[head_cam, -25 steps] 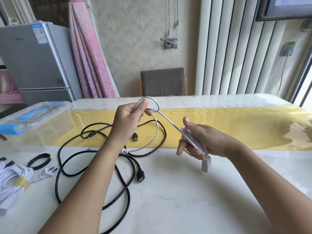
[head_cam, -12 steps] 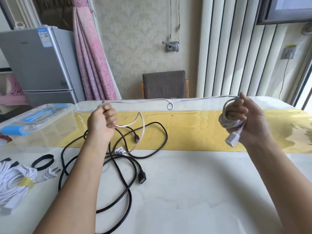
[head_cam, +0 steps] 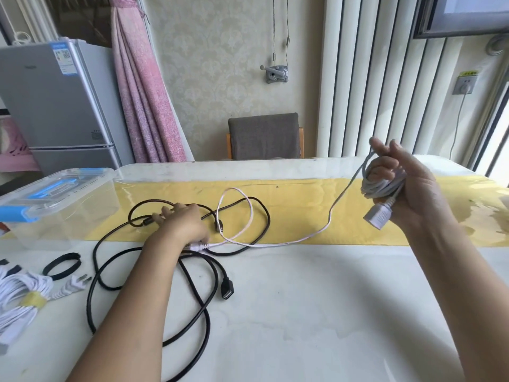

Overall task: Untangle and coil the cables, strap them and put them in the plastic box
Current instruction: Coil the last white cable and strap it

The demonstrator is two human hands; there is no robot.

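My right hand (head_cam: 407,186) is raised at the right and grips a small coil of white cable (head_cam: 381,186); its grey connector (head_cam: 376,217) hangs below my fingers. The cable's loose part (head_cam: 303,238) drops to the table and forms a loop on the yellow runner. Its plug end (head_cam: 199,246) pokes out from under my left hand (head_cam: 183,226), which rests low with fingers stretched over the tangled black cable (head_cam: 205,312). The clear plastic box (head_cam: 71,205), with blue-handled lid, stands at the left.
A white cable bundle with a yellow strap (head_cam: 26,297) and a black strap loop (head_cam: 62,265) lie at the near left. The black cable's USB socket (head_cam: 227,292) lies mid-table. A grey chair (head_cam: 264,136) stands behind the table's far edge.
My left hand dropped from holding the white cable taut in the air down onto the table by its plug end. The white cable went slack and now lies looped. My right hand stayed raised with the coil.
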